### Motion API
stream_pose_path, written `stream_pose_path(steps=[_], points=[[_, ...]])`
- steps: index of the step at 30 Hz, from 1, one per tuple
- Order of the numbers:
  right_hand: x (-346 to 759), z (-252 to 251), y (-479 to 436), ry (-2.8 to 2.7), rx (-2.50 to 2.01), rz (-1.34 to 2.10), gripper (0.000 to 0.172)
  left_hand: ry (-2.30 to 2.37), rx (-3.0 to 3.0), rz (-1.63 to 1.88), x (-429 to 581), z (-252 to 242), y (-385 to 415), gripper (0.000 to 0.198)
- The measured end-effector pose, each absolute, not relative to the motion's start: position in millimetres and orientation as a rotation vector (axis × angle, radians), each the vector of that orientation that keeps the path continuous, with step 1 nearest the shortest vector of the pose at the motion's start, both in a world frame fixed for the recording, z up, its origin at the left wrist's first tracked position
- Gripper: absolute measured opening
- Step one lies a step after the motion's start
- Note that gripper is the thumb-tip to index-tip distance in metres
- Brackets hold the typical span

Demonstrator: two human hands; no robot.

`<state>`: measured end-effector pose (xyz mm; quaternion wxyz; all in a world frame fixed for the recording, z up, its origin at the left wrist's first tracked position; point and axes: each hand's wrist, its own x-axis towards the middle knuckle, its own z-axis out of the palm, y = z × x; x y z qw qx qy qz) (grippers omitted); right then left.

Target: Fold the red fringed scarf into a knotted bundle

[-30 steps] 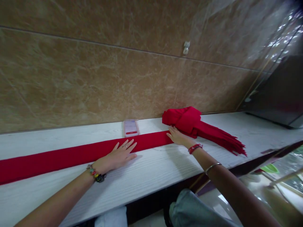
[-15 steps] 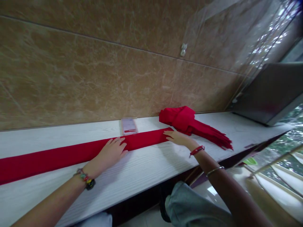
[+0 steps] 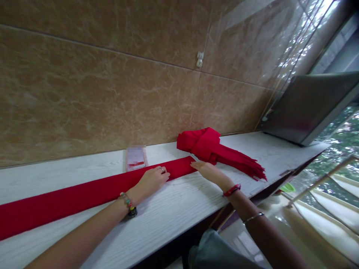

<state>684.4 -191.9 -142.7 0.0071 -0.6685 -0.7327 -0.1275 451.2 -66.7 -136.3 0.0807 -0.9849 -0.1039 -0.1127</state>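
Note:
A long, flat red cloth strip (image 3: 84, 196) runs along the white shelf from the left edge to the middle. My left hand (image 3: 153, 180) rests on it with bent fingers, closed over the cloth near its lower edge. At the strip's right end lies my right hand (image 3: 209, 172), fingers stretched out and together, their tips touching the end. Just beyond that hand sits a knotted bundle of red cloth (image 3: 203, 144), its several layered tails spread to the right.
A small printed packet (image 3: 135, 157) lies behind the strip, against the brown tiled wall (image 3: 98, 93). A dark grey box-like appliance (image 3: 314, 106) stands at the shelf's right end. The front edge of the white shelf (image 3: 168, 224) drops off above my legs.
My left hand has slid right along the strip, closer to my right hand, and its fingers have curled. My right hand stays at the end. The view has shifted slightly right.

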Motion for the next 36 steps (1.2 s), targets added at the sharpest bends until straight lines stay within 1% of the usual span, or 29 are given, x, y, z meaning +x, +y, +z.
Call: stream_pose_path(steps=[4, 9, 14, 17, 21, 29, 36], points=[[689.9, -144.8, -191.7, -2.339, -1.998, -0.394, 0.039, -0.298, -2.941, -0.395, 448.9, -140.7, -65.8, 0.026], [682.9, -140.0, -185.5, -2.400, -1.921, -0.500, 0.029, -0.280, -2.924, -0.395, 448.6, -142.5, -69.3, 0.029], [671.3, -135.5, -185.9, -2.448, -1.928, -0.475, 0.023, -0.253, -2.853, -0.507, 447.6, -144.1, -68.8, 0.023], [668.0, -134.0, -187.2, -2.466, -1.948, -0.484, 0.023, -0.255, -2.823, -0.530, 447.9, -145.1, -67.4, 0.020], [665.5, -133.1, -186.3, -2.497, -1.965, -0.510, 0.026, -0.258, -2.801, -0.554, 448.3, -144.9, -67.2, 0.022], [668.1, -138.1, -185.8, -2.357, -2.074, -0.497, 0.023, -0.268, -2.826, -0.535, 446.9, -139.3, -71.7, 0.021], [672.0, -146.8, -185.9, -2.163, -2.132, -0.654, 0.021, -0.168, -2.837, -0.463, 446.9, -140.2, -70.7, 0.015]])
